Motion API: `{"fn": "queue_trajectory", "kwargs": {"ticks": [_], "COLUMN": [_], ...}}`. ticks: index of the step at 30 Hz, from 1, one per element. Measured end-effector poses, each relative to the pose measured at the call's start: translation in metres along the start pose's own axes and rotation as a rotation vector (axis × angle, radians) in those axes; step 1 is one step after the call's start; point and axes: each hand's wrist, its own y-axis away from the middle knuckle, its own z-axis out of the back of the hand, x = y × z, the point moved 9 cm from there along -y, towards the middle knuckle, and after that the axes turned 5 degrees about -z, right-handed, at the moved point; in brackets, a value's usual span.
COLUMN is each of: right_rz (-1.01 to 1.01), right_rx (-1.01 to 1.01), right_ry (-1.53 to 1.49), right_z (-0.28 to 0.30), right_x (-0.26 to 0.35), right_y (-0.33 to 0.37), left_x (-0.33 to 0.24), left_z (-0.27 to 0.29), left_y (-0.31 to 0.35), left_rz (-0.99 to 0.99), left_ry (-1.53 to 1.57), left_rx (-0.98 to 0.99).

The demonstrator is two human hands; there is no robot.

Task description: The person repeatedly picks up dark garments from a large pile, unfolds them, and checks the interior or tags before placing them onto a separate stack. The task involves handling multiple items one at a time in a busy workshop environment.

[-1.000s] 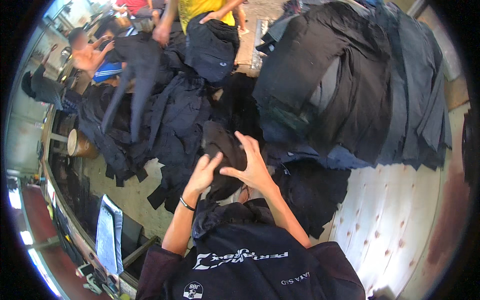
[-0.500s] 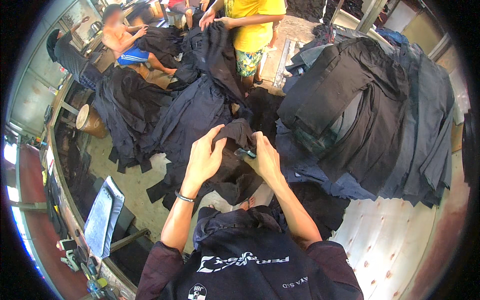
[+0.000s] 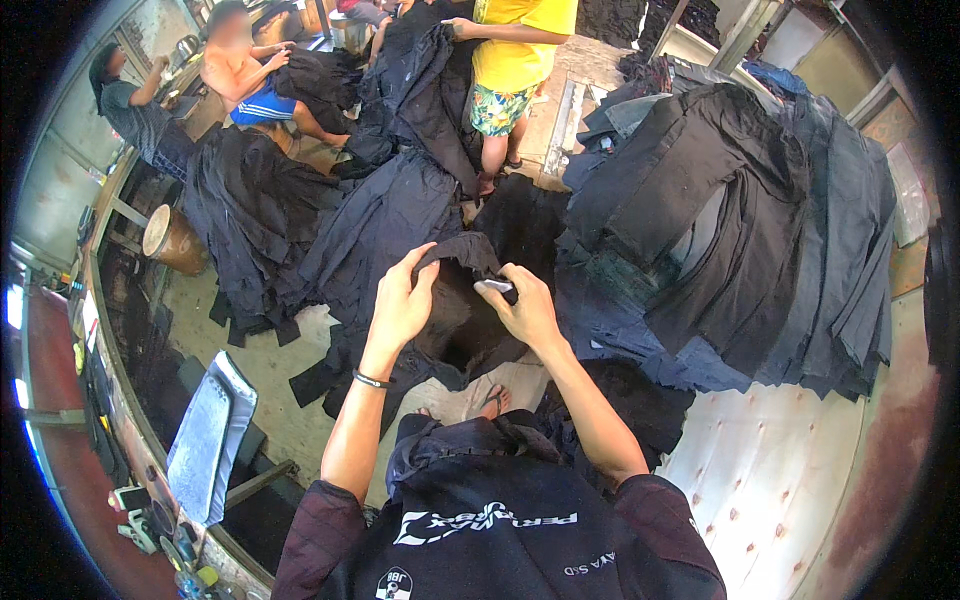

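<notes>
In front of me hangs a pair of black trousers [image 3: 470, 325], its waist edge raised and its dark opening facing me. My left hand [image 3: 403, 303] grips the left end of that edge, thumb and fingers closed on the cloth. My right hand [image 3: 525, 308] pinches the right end. A small pale, shiny thing [image 3: 495, 286] shows at the right fingertips; I cannot tell whether it is a tool or a tag. The lower part of the trousers drops toward the floor near my sandalled foot [image 3: 492, 402].
A tall heap of dark trousers [image 3: 690, 220] stands at the right; more dark garments [image 3: 255, 220] lie ahead and left. A person in a yellow shirt [image 3: 515, 50] handles dark cloth, with other people behind. Left are a bucket [image 3: 172, 240] and a grey tray-like panel [image 3: 207, 440].
The waist edge has been pulled up and spread wider between my hands, showing more of the opening. The person in yellow has shifted the dark cloth; a person at far left has lowered an arm.
</notes>
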Motion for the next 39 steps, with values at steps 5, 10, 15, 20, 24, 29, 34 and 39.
{"fn": "queue_trajectory", "kwargs": {"ticks": [5, 10, 15, 20, 24, 29, 34, 39], "right_rz": [-0.119, -0.222, -0.080, -0.632, -0.640, -0.901, -1.043, -0.985], "right_rx": [0.043, 0.061, -0.120, -0.040, -0.284, -0.296, -0.337, -0.349], "right_ry": [-0.320, -0.308, -0.107, -0.278, -0.133, 0.319, 0.389, 0.558], "right_z": [-0.016, -0.034, -0.037, -0.106, -0.017, 0.231, 0.398, 0.395], "right_x": [0.011, 0.033, 0.072, -0.002, -0.081, -0.108, -0.018, -0.072], "right_y": [-0.003, 0.007, 0.064, 0.150, 0.199, 0.318, 0.361, 0.360], "left_x": [0.024, 0.045, 0.081, 0.086, 0.110, 0.252, 0.396, 0.435], "left_z": [0.022, 0.033, 0.057, -0.005, -0.070, -0.083, -0.104, -0.123], "left_y": [0.011, 0.043, 0.080, 0.144, 0.218, 0.211, 0.270, 0.335], "left_rz": [-0.016, 0.026, 0.098, 0.016, 0.191, 0.304, 0.392, 0.623], "left_ry": [0.076, 0.150, 0.386, 0.422, 0.709, 0.325, -0.228, -0.258], "left_rx": [0.019, 0.048, -0.256, 0.291, 0.935, 0.767, 1.116, 1.173]}}
